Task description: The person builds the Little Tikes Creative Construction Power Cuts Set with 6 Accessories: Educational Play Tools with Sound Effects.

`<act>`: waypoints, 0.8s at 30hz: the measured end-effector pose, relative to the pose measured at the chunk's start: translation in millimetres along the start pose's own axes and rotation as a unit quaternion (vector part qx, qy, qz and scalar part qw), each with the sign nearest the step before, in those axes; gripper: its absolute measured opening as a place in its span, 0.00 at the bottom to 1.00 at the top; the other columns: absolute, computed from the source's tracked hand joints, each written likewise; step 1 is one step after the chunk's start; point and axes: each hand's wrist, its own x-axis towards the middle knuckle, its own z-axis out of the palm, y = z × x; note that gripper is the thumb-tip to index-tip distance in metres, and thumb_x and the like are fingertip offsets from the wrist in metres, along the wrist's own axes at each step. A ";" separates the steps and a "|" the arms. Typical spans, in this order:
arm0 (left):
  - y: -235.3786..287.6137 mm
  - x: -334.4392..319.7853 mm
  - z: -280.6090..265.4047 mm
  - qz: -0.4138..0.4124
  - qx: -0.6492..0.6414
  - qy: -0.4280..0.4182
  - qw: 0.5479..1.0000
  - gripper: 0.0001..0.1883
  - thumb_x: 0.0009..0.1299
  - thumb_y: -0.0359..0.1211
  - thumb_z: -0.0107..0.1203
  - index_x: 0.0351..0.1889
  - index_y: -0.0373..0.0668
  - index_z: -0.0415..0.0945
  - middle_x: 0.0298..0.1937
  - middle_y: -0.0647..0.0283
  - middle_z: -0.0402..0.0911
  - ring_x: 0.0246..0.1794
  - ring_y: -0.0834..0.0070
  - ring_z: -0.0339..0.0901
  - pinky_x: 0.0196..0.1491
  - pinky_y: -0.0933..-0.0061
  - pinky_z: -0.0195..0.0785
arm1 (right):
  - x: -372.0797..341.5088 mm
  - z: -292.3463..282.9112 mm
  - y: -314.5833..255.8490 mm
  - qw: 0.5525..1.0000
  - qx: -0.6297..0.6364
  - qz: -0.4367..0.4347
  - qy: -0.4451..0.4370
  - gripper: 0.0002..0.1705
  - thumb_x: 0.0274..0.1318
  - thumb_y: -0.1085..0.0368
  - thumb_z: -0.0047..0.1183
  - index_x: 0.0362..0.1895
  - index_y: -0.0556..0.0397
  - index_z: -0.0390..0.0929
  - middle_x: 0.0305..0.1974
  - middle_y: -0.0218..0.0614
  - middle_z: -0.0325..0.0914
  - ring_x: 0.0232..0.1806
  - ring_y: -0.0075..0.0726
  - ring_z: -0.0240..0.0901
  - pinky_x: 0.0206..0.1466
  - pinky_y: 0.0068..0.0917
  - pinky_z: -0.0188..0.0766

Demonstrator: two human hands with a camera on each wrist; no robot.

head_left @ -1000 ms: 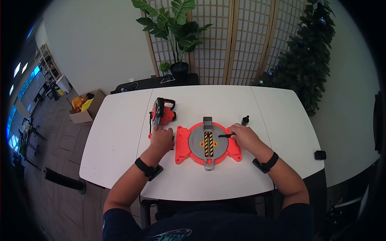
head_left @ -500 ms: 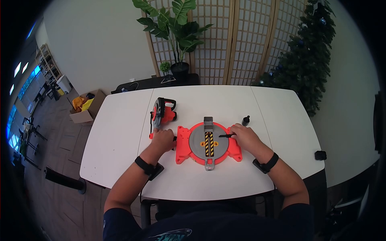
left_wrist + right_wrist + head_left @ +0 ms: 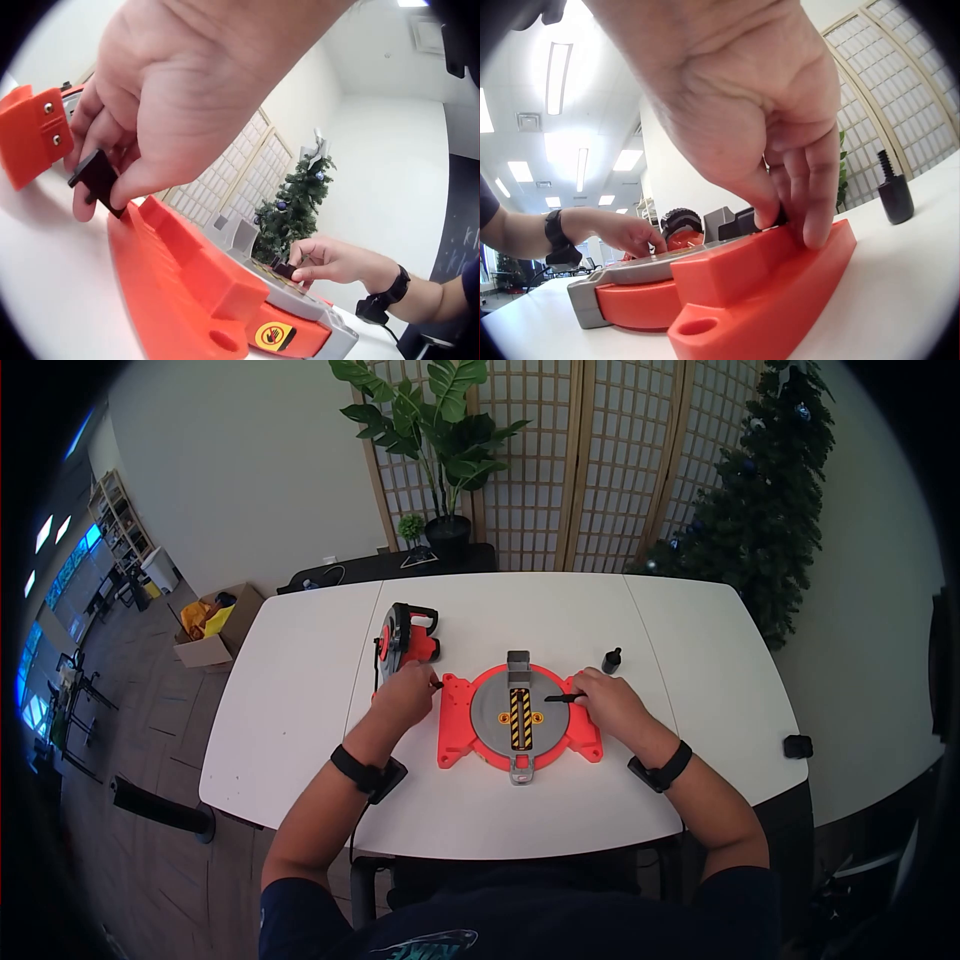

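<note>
The person's left forearm [image 3: 318, 810] and right forearm [image 3: 715, 815] reach forward and angle inward. The left hand [image 3: 405, 696] tips downward, its thumb [image 3: 142, 180] meeting curled fingers in a pinch. The right hand [image 3: 612, 700] also bends downward and seems to pinch, though its fingertips are partly hidden.
</note>
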 end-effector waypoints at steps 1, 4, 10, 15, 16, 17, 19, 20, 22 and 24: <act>2.1 1.8 -5.2 0.004 -0.020 0.014 1.000 0.10 0.71 0.29 0.59 0.47 0.37 0.83 0.39 0.54 0.86 0.41 0.59 0.85 0.49 0.63 0.76 | -0.1 0.5 -0.7 1.000 0.000 0.000 0.001 0.05 0.62 0.70 0.54 0.42 0.54 0.79 0.40 0.42 0.77 0.38 0.53 0.80 0.42 0.44 0.77; 17.5 1.4 -30.0 -0.003 -0.165 -0.073 0.984 0.10 0.73 0.32 0.59 0.46 0.35 0.83 0.42 0.51 0.87 0.44 0.60 0.86 0.50 0.66 0.77 | -0.3 -0.4 -2.9 1.000 -0.005 0.003 -0.003 0.06 0.62 0.70 0.54 0.42 0.54 0.79 0.40 0.42 0.77 0.38 0.52 0.80 0.42 0.44 0.77; 24.4 7.5 -27.0 0.027 -0.253 -0.105 0.962 0.10 0.73 0.29 0.62 0.49 0.36 0.86 0.39 0.58 0.89 0.39 0.75 0.85 0.47 0.73 0.76 | -0.5 -0.7 0.6 1.000 -0.016 -0.003 -0.003 0.07 0.62 0.69 0.54 0.44 0.53 0.79 0.41 0.42 0.78 0.37 0.53 0.80 0.42 0.44 0.77; 33.3 8.6 -29.1 -0.004 -0.276 -0.140 0.951 0.10 0.71 0.28 0.63 0.48 0.38 0.87 0.41 0.58 0.89 0.41 0.76 0.85 0.47 0.75 0.77 | -0.5 -0.7 -0.2 1.000 -0.020 -0.001 -0.002 0.07 0.62 0.69 0.54 0.44 0.54 0.79 0.41 0.42 0.78 0.37 0.53 0.80 0.42 0.44 0.77; 34.6 8.5 -29.5 -0.011 -0.284 -0.148 0.947 0.10 0.71 0.27 0.64 0.49 0.38 0.87 0.42 0.59 0.89 0.42 0.75 0.85 0.49 0.76 0.77 | -0.5 -0.4 -0.1 1.000 -0.020 0.000 -0.001 0.07 0.62 0.69 0.54 0.44 0.54 0.79 0.41 0.42 0.78 0.37 0.53 0.80 0.42 0.44 0.77; 34.5 8.7 -28.4 -0.011 -0.284 -0.148 0.947 0.10 0.71 0.27 0.64 0.49 0.38 0.87 0.42 0.59 0.89 0.42 0.75 0.85 0.49 0.76 0.77 | -0.6 -0.5 -0.4 1.000 -0.020 0.000 -0.001 0.07 0.62 0.69 0.54 0.44 0.54 0.79 0.41 0.42 0.78 0.37 0.53 0.80 0.42 0.44 0.77; 33.1 9.5 -24.2 0.004 -0.296 -0.144 0.944 0.11 0.69 0.25 0.64 0.49 0.38 0.87 0.42 0.59 0.89 0.43 0.75 0.85 0.50 0.75 0.77 | -1.0 -1.1 -1.3 1.000 -0.014 -0.002 0.004 0.07 0.62 0.69 0.54 0.44 0.53 0.79 0.41 0.41 0.78 0.37 0.53 0.80 0.42 0.44 0.77; 31.4 10.7 -21.5 0.004 -0.296 -0.144 0.944 0.11 0.69 0.25 0.64 0.49 0.38 0.87 0.42 0.59 0.89 0.43 0.75 0.85 0.50 0.75 0.77 | -1.0 -0.9 -1.1 1.000 -0.014 -0.002 0.005 0.07 0.62 0.69 0.54 0.44 0.53 0.79 0.41 0.41 0.78 0.37 0.53 0.80 0.42 0.44 0.77; 28.0 12.2 -18.6 0.023 -0.283 -0.139 0.949 0.12 0.68 0.24 0.65 0.50 0.38 0.86 0.43 0.58 0.89 0.43 0.74 0.85 0.50 0.74 0.78 | -0.9 -0.1 -0.9 1.000 -0.011 -0.004 0.007 0.07 0.62 0.69 0.54 0.44 0.53 0.79 0.41 0.41 0.77 0.37 0.52 0.80 0.42 0.43 0.78; 27.8 11.5 -20.5 0.033 -0.279 -0.141 0.949 0.13 0.68 0.24 0.65 0.50 0.37 0.86 0.43 0.58 0.89 0.43 0.74 0.84 0.51 0.74 0.78 | -1.0 -0.6 -1.4 1.000 -0.012 -0.003 0.004 0.07 0.62 0.69 0.54 0.44 0.53 0.78 0.41 0.41 0.77 0.37 0.52 0.80 0.42 0.43 0.78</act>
